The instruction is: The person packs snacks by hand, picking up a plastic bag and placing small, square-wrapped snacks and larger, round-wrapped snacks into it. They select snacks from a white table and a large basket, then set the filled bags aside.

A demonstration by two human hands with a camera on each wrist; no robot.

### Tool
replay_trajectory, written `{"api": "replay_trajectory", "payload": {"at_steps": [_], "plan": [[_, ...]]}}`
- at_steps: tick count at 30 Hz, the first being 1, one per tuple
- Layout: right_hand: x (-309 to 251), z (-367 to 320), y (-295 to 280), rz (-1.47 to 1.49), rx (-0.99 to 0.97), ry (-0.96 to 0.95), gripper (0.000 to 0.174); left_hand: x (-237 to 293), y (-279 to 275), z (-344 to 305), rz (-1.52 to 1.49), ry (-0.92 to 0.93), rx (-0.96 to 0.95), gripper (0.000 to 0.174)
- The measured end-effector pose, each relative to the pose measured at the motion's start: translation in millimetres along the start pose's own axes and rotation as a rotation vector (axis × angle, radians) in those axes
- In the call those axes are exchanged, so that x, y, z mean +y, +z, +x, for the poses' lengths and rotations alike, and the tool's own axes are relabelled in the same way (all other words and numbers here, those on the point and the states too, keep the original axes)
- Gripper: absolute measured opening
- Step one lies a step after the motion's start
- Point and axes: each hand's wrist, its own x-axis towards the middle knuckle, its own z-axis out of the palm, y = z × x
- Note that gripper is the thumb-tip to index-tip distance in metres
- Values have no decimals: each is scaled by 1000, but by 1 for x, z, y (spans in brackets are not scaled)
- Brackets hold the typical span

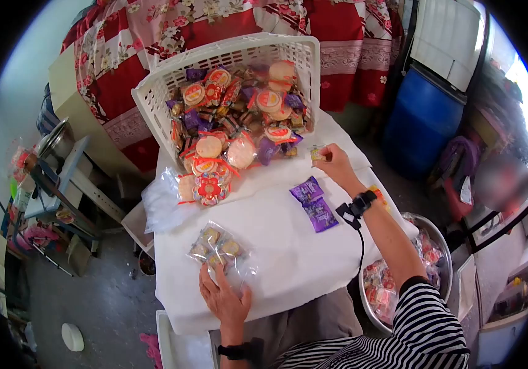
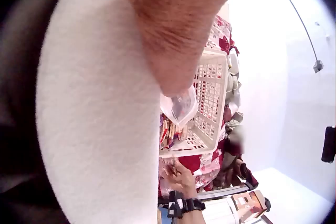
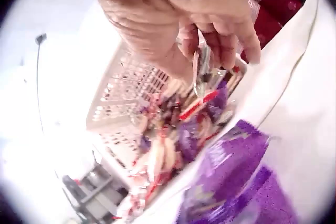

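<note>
My left hand (image 1: pixel 223 301) lies at the near edge of a clear plastic bag (image 1: pixel 210 234), its fingers spread and touching the film. Several small wrapped snacks (image 1: pixel 231 247) sit inside that bag. Out to the right, my right hand (image 1: pixel 335 165) pinches a small clear-wrapped snack (image 1: pixel 317 155) between thumb and fingers, above the white cloth. In the right wrist view this snack (image 3: pixel 202 69) shows edge-on below the fingers. Two purple snack packets (image 1: pixel 317 206) lie on the cloth between the hands.
A tipped white plastic basket (image 1: pixel 147 101) spills wrapped biscuits and purple packets onto the cloth-covered table (image 1: pixel 276 270). Clear empty bags (image 1: pixel 168 200) lie at its left. A metal basin (image 1: pixel 442 246) of filled packs stands low at right, with a blue barrel (image 1: pixel 424 117) beyond.
</note>
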Motion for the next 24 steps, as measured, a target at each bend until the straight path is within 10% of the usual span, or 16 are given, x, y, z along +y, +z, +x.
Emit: {"api": "replay_trajectory", "payload": {"at_steps": [4,13,24], "plan": [[-52,-70,-16,654,-157,361,26,0,1,-7,-84,-67,-4,66],[-100,-195,27,759,-642,514,29,14,18,-16,-294,-18,260,16],[-121,-219,112,831,-379,416,22,21,17,-19,-292,0,289,15]]}}
